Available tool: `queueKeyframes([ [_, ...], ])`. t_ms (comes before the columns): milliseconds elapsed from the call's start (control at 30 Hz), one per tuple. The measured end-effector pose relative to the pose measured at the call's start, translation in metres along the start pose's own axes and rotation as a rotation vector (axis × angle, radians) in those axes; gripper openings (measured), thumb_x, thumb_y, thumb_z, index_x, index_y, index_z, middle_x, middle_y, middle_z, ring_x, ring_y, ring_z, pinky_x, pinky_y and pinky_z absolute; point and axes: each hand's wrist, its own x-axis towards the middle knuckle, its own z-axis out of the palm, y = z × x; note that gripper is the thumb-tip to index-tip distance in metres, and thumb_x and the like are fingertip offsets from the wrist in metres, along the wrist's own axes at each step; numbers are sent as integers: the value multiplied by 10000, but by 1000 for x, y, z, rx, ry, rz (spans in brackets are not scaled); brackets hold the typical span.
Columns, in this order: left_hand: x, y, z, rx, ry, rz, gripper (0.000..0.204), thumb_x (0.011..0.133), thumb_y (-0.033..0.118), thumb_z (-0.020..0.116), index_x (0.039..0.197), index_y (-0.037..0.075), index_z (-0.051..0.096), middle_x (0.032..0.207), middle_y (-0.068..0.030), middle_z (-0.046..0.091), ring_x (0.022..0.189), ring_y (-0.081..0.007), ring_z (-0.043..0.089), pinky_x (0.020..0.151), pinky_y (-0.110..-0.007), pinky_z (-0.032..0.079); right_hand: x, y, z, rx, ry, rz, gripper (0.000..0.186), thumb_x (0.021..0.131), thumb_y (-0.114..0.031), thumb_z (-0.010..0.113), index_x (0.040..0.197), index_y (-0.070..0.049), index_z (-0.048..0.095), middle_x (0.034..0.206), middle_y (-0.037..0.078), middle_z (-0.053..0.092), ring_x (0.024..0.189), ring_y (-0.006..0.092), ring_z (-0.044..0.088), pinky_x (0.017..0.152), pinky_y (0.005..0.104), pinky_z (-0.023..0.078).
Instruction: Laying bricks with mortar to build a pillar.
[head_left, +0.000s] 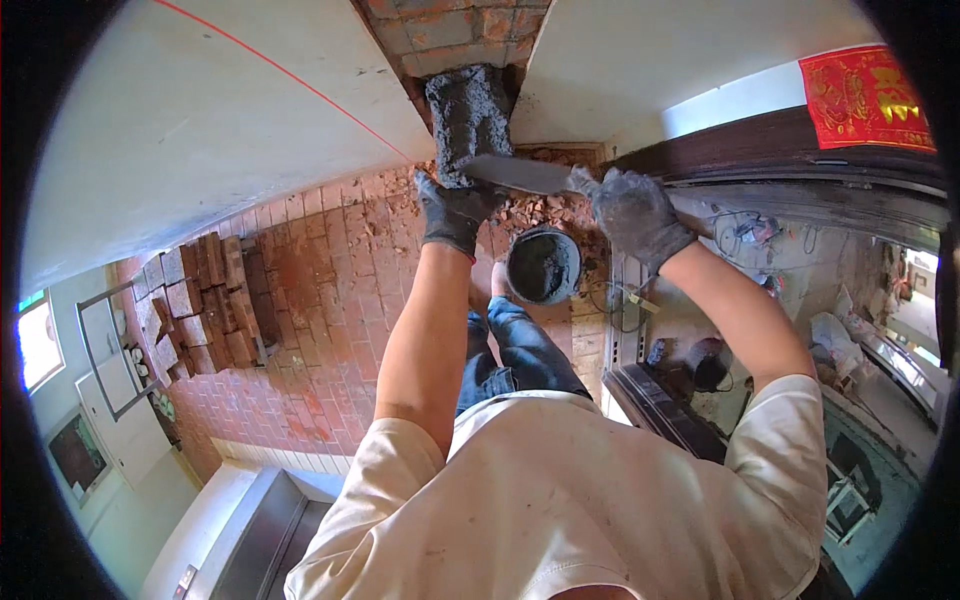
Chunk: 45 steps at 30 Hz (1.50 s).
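In dark work gloves, both my hands are raised in front of me at the narrow gap between two pale walls. My left hand (452, 212) is closed at the near end of a brick (468, 115) coated with wet grey mortar; the undersides of its fingers are hidden. My right hand (640, 212) grips the handle of a trowel (520, 174). The trowel's mortar-smeared blade points left and meets the brick's near end, just above my left hand. Below, between my hands, stands a round dark bucket (543, 265) with grey mortar inside.
Exposed brickwork (455, 30) fills the gap ahead. A red string (290, 75) runs across the left wall. Rubble (545, 210) lies behind the bucket, and stacked bricks (205, 305) stand on the left floor. A dark door frame (780, 140) and cluttered tools are at right.
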Motion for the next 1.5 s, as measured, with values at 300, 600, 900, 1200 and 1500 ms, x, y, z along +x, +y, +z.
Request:
queueKeyframes([
  [300, -32, 7, 18, 9, -217, -51, 917, 788, 745, 276, 1395, 57, 256, 1402, -208, 310, 1274, -418, 290, 1044, -583, 211, -22, 30, 14, 200, 52, -45, 278, 827, -220, 538, 1074, -99, 580, 719, 126, 619, 678, 253, 630, 560, 387, 506],
  [600, -149, 68, -118, 166, 326, 84, 992, 763, 619, 557, 1385, -41, 154, 1408, -265, 250, 1268, -434, 313, 1042, -532, 295, 2, 9, 81, 400, -253, -164, 245, 866, -253, 473, 953, -61, 598, 792, 160, 621, 707, 309, 626, 642, 435, 511],
  [900, -296, 121, -318, 128, 1072, 329, 1015, 742, 726, 446, 1441, 114, 36, 1502, -119, 103, 1351, -377, 178, 1068, -510, 226, -25, 71, 131, 384, -117, -315, 125, 839, -167, 564, 894, -107, 658, 744, 77, 619, 683, 203, 620, 560, 321, 496],
  [1200, -353, 117, -343, 241, 1293, 291, 937, 768, 705, 432, 1446, 196, 32, 1499, -101, 118, 1341, -362, 212, 1052, -519, 242, -50, -101, 84, 2326, -117, 1058, 288, 851, -401, 583, 832, -114, 604, 598, -11, 522, 461, 102, 500, 402, 236, 397],
  [1500, -343, 135, -320, 370, 1137, 329, 905, 798, 657, 463, 1416, 79, 142, 1461, -127, 238, 1226, -383, 389, 996, -514, 342, 10, -107, 85, 2773, -101, 963, 220, 874, -305, 543, 776, -108, 549, 602, -19, 516, 469, 105, 493, 427, 238, 402],
])
